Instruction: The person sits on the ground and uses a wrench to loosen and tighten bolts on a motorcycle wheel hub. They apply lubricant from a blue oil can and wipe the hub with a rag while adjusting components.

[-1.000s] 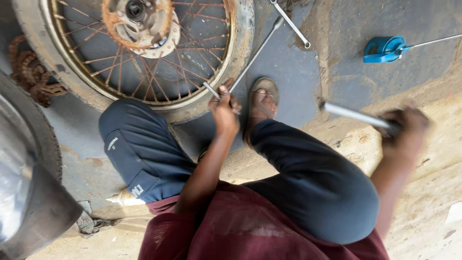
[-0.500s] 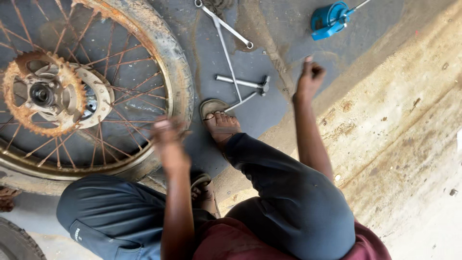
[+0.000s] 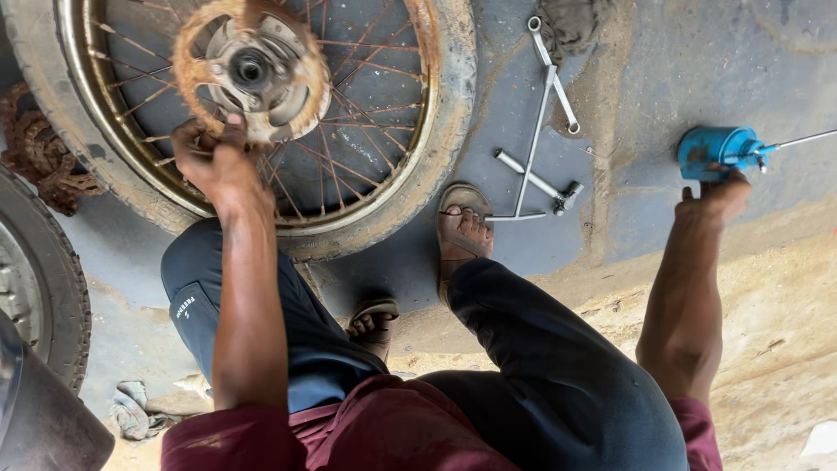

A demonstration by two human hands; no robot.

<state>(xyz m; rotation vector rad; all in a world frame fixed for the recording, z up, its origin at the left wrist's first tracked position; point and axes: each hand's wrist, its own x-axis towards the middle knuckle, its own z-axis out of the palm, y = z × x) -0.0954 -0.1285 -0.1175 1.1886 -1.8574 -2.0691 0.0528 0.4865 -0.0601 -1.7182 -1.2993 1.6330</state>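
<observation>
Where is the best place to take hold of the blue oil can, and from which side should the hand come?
Grip the blue oil can around its round body, coming from the near side, where the right hand already touches it. The can lies on its side on the concrete floor, and its thin spout points away to the right, too slim for a firm grip.

My left hand rests on the wheel lying on the floor; wrenches lie between it and the oil can my right hand touches.
</observation>
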